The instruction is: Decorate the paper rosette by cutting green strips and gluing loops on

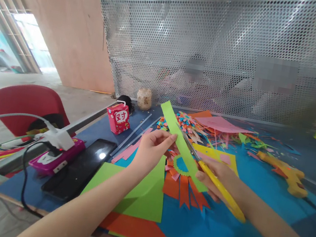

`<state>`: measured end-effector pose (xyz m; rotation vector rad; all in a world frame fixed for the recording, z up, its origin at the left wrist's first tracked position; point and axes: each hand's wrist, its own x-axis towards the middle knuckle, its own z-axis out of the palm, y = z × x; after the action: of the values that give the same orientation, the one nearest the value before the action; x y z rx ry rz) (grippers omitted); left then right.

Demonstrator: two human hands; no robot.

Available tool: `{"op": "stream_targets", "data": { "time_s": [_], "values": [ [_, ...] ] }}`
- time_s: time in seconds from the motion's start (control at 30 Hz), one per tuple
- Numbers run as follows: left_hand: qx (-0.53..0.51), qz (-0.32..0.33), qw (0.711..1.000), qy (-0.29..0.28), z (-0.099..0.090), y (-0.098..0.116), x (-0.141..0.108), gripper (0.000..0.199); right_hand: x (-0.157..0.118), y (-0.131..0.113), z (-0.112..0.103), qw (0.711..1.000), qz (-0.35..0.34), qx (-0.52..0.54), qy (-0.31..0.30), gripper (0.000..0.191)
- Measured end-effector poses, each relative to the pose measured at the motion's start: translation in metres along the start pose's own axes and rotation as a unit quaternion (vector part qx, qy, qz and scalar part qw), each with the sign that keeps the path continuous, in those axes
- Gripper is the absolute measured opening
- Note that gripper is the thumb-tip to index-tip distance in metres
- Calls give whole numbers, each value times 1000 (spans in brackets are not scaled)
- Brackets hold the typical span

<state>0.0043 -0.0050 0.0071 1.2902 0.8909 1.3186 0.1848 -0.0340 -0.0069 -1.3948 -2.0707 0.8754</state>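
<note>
My left hand pinches a light green paper strip near its middle, thumb on top. In my right hand is a pair of scissors with yellow handles, its blades lying along the strip's right edge. The strip's lower end reaches the fingers of my right hand. Beneath the strip, a paper rosette with a blue centre, a green zigzag ring and orange ribbon tails is partly covered. A larger green sheet lies under my left forearm.
Blue sheets cover the right side. A yellow glue gun lies there, near paper scraps. Toward the left are a red drink carton, a black phone and a purple power strip with cables. A perforated metal screen stands behind.
</note>
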Motion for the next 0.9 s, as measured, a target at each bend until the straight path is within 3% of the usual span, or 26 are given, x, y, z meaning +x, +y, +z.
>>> {"op": "stream_targets", "data": {
  "time_s": [0.27, 0.47, 0.7, 0.9],
  "values": [
    [-6, -2, 1000, -21, 4, 0, -2, 22, -1, -10, -2, 1000, 6, 16, -15, 40],
    [-4, -4, 1000, -25, 3, 0, -2, 23, -1, -6, -1, 1000, -3, 15, -1, 37],
    [5, -9, 999, -33, 3, 1, -2, 22, -1, -6, 1, 999, 37, 25, -7, 34],
    [19, -17, 998, -54, 6, 0, -3, 24, -1, -7, -1, 1000, -9, 13, 8, 35]
  ]
}}
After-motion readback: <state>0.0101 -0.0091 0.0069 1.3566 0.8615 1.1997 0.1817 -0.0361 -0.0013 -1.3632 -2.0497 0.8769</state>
